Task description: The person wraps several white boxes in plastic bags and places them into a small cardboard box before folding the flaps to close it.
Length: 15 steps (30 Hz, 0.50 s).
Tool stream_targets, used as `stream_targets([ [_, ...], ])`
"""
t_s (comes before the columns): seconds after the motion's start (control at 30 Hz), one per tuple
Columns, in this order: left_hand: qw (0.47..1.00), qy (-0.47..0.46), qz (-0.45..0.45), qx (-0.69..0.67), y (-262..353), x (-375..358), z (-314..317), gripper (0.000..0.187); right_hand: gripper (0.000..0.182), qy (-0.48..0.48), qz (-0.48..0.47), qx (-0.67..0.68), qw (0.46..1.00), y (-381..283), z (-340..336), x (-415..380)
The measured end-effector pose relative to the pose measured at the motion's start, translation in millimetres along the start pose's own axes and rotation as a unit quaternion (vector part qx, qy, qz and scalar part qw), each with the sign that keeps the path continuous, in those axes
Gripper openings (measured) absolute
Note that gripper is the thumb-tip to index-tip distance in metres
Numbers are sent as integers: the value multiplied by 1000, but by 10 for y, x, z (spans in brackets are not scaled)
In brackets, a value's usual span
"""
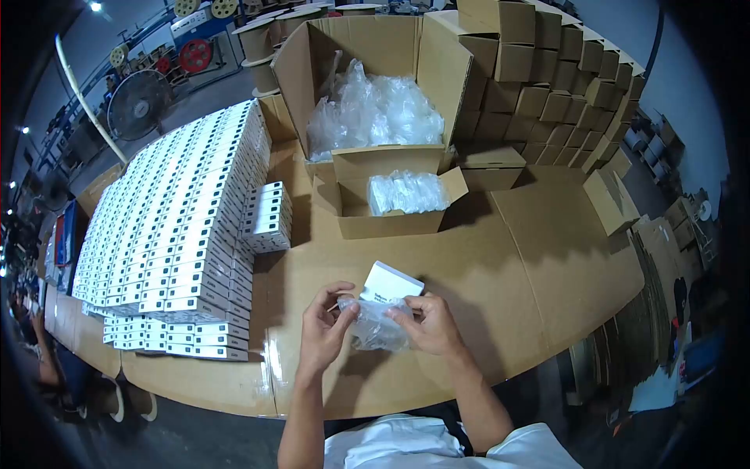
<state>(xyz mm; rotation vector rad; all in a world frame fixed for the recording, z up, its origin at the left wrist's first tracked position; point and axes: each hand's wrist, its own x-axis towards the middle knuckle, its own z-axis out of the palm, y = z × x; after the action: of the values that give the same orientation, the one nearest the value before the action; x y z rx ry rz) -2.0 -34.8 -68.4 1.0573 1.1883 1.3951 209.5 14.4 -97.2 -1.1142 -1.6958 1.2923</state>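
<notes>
Near the front of the cardboard-covered table, my left hand (326,322) pinches the left side of a clear plastic bag (379,334). My right hand (431,322) is closed on the bag's right side. A small white box (389,281) with dark print sits tilted at the bag's far edge, between my hands. Most of it shows above the plastic; how far its near end reaches into the bag is hard to make out. Beyond my hands stands an open brown carton (391,227), holding several plastic-wrapped packets (408,193).
A tall block of stacked white boxes (168,227) fills the left, with a smaller stack (268,216) beside it. At the back, a large open carton (367,43) holds loose clear bags (379,109). Brown cartons (539,105) are piled at the back right. A fan (139,104) stands behind the table.
</notes>
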Motion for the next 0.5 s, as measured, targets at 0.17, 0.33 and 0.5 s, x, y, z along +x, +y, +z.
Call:
stream_targets([
  [0.17, 996, 51, -71, -9, -126, -216, 264, 19, 28, 180, -25, -17, 983, -149, 204, -61],
  [0.33, 995, 27, -88, 32, -256, -237, 213, 24, 37, 218, 11, 25, 976, -257, 162, -82],
  [0.5, 997, -2, -33, 68, -163, -211, 21, 20, 42, 259, 30, 92, 961, -127, 95, -73],
])
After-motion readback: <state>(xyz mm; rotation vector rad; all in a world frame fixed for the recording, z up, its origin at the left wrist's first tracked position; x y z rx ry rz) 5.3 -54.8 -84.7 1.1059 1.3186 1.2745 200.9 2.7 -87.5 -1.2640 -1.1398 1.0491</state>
